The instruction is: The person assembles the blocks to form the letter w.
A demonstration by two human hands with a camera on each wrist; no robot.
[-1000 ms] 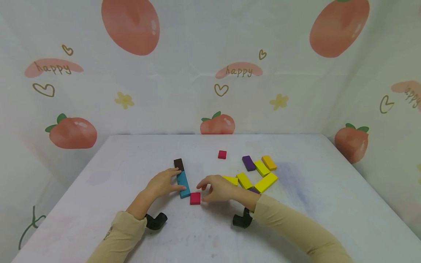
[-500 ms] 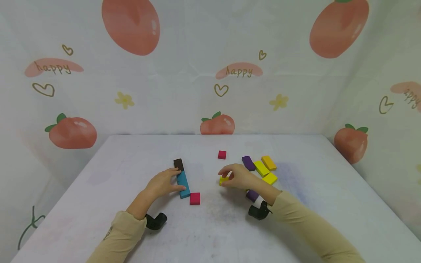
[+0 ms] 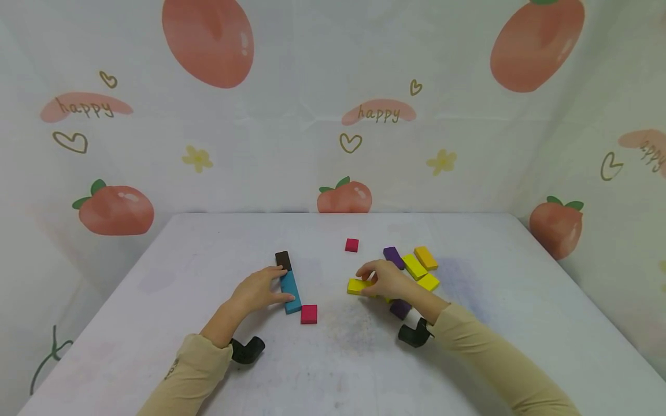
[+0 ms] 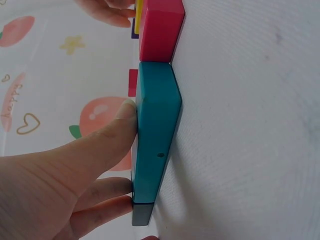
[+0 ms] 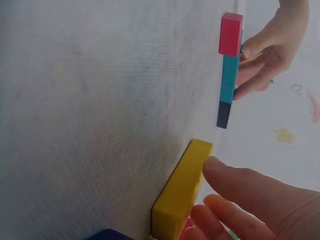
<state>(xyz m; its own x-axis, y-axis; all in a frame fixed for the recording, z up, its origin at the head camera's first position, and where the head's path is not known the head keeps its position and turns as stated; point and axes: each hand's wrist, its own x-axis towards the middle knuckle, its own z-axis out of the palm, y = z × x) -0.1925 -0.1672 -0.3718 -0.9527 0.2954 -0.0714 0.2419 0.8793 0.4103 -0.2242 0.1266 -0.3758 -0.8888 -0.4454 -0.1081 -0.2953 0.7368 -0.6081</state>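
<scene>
Two points of contact on the white table (image 3: pixel 343 375)

Your left hand (image 3: pixel 259 290) rests on a long blue rectangular block (image 3: pixel 289 284), left of centre: the thumb touches its top, the fingertips lie by its far end, spread rather than gripping. A dark brown rectangular block (image 3: pixel 283 260) meets that far end; a red square block (image 3: pixel 309 314) meets the near one.

Your right hand (image 3: pixel 389 279) is over a yellow rectangular block (image 3: pixel 356 286) right of centre, thumb against it, fingers curved; I cannot tell whether you pinch it. Beyond, to the far right, lie a purple block (image 3: pixel 392 258) and an orange-yellow block (image 3: pixel 426 257).
</scene>
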